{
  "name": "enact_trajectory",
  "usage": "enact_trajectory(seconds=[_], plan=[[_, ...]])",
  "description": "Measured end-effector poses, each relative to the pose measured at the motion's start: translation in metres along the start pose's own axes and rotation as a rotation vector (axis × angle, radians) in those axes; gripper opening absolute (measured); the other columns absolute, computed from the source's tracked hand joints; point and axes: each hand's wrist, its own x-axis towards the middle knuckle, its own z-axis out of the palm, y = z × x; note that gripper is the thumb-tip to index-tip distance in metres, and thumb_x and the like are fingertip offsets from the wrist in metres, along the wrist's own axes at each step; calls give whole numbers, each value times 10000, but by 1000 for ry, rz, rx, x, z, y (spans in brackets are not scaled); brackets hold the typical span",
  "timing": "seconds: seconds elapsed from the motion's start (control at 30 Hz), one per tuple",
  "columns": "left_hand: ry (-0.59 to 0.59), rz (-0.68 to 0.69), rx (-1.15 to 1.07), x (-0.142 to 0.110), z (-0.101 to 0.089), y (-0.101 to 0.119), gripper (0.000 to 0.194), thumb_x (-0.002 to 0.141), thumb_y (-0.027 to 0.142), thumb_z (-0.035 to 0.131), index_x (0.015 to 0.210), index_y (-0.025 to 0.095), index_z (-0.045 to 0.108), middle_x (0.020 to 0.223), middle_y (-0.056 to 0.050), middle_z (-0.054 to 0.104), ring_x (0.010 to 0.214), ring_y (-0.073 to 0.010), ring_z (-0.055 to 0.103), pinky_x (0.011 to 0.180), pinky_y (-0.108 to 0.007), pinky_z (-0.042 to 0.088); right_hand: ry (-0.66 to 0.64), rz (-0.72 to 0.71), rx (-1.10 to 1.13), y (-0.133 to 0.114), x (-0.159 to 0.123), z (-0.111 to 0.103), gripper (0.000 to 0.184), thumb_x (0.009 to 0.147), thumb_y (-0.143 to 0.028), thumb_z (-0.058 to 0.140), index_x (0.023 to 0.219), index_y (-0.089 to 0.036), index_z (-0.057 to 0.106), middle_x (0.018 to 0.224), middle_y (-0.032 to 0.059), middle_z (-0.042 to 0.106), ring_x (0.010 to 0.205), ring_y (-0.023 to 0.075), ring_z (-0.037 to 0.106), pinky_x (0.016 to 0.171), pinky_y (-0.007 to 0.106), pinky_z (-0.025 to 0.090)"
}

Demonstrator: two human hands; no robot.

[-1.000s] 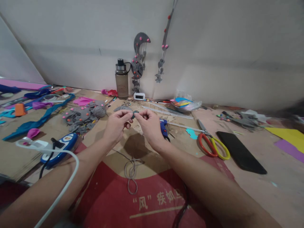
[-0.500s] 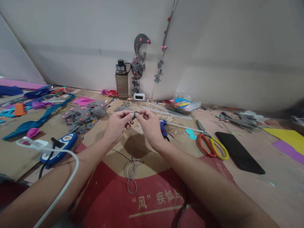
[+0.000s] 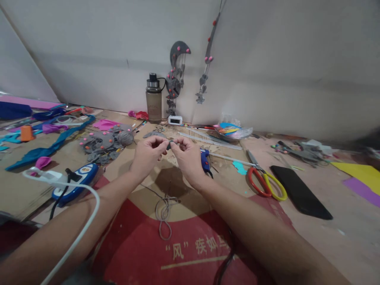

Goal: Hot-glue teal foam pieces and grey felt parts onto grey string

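Observation:
Between my two hands, at the middle of the view, is a small dark green piece (image 3: 169, 145), too small to make out its kind. My left hand (image 3: 148, 155) pinches it from the left with thumb and forefinger. My right hand (image 3: 187, 157) pinches it from the right, its fingertips meeting those of the left. Below them a loosely looped grey cord (image 3: 164, 215) lies on the cardboard. A blue glue gun (image 3: 204, 160) is partly hidden behind my right hand. Left of my hands lies a heap of grey felt pieces with pink and orange pompoms (image 3: 102, 142).
Scissors (image 3: 267, 182) and a black phone (image 3: 299, 192) lie to the right. A bottle (image 3: 154, 101) and a small white clock (image 3: 175, 120) stand by the wall, where grey felt garlands (image 3: 175, 85) hang. A white cable (image 3: 96, 206) crosses above my left forearm.
The whole view has shifted slightly, so things sit a little further right. Both hands keep their pinch on the small green piece, with only slight finger movement.

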Motion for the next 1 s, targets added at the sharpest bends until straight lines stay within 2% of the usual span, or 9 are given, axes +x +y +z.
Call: enact_trajectory(seconds=[0.27, 0.57, 0.73, 1.0], plan=[[-42, -36, -58, 1, 0, -5, 177, 736, 334, 638, 713, 159, 630, 554, 14, 538, 440, -66, 425, 420, -204, 309, -20, -37, -9, 8, -3, 2, 167, 782, -355, 550, 785, -192, 581, 705, -15, 558, 603, 107, 438, 567, 228, 339], [-49, 11, 117, 1, 4, -28, 182, 741, 349, 617, 742, 169, 639, 549, 19, 546, 449, -72, 426, 430, -196, 315, 29, -15, -91, 29, -4, 5, 162, 771, -347, 526, 769, -188, 559, 714, -13, 546, 643, 119, 439, 607, 232, 356], [-100, -29, 38, 2, 3, -33, 273, 731, 433, 629, 810, 177, 677, 532, 9, 560, 418, -75, 426, 411, -200, 324, 29, -20, -73, 31, -1, 3, 179, 769, -362, 518, 771, -185, 548, 677, -26, 520, 615, 114, 420, 592, 231, 347], [-116, -44, -57, 1, 9, -31, 294, 689, 384, 684, 858, 145, 665, 580, 11, 557, 473, -74, 470, 416, -187, 344, 38, -18, 7, 32, -1, 2, 173, 766, -355, 509, 767, -183, 529, 649, -38, 503, 585, 102, 417, 562, 225, 337]])
